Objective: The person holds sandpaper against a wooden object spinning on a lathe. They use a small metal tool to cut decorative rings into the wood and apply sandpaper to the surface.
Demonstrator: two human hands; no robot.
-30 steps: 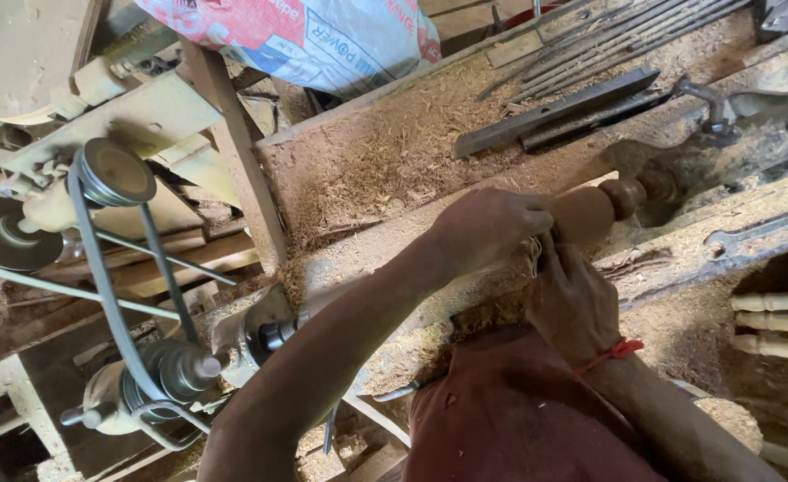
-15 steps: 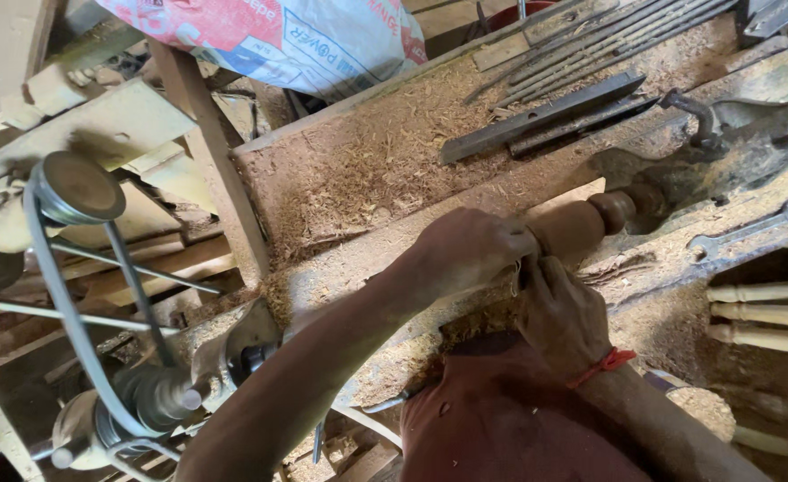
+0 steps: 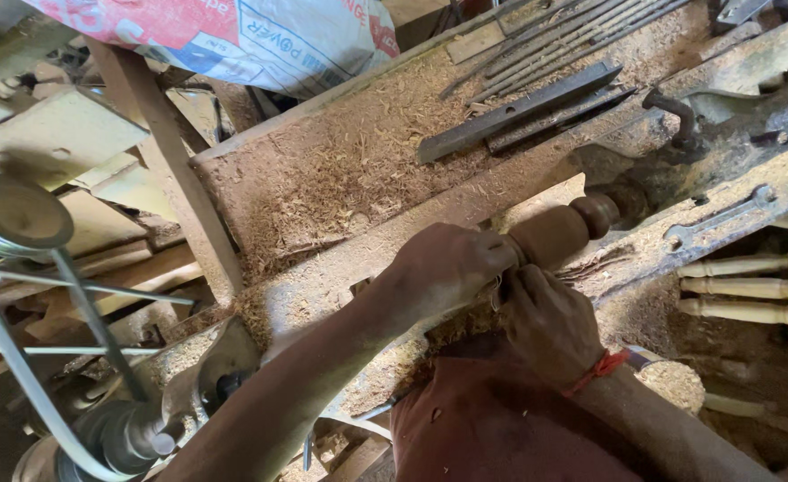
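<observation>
Now both hands sit closer at frame centre, the left hand (image 3: 447, 268) clenched over the turned wooden spindle (image 3: 559, 232) on the bench (image 3: 323, 192), the right hand (image 3: 550, 321) gripping something hidden beneath.

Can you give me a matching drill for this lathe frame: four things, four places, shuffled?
Things:
1. turned wooden piece
2. pale finished spindles
3. printed sack
4. drive belt

Places:
A. top edge, behind the bench
B. far left, round the pulleys
C. centre, under both hands
D. right edge, stacked below the bench

Pairs: 1-C, 2-D, 3-A, 4-B
</observation>
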